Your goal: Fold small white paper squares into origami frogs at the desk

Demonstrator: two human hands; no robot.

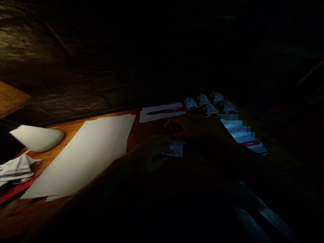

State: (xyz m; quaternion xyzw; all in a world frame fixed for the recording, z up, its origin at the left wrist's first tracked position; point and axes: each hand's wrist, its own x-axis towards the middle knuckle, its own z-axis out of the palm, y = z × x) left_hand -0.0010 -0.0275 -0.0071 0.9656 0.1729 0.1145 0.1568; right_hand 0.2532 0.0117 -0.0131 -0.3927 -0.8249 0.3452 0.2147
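A small piece of folded white paper [178, 149] lies on the dim wooden table in front of me. My left hand [153, 152] reaches in from the left, its fingers and thumb closed about the paper's left side. Just beyond the paper is my right hand [186, 129], fingers loosely curled with a dark gap between them and nothing visible inside. Deep shadow hides much of both hands. Behind them, a knife [162, 111] with a dark blade and red handle rests on white paper sheets [145, 116].
Several folded paper shapes [210, 109] stand at the back right, near a lit phone [243, 136] showing a timer. Large white sheets [83, 152] cover the left side. Beside them are a curled sheet [45, 138], crumpled paper [19, 167] and a red object [19, 189].
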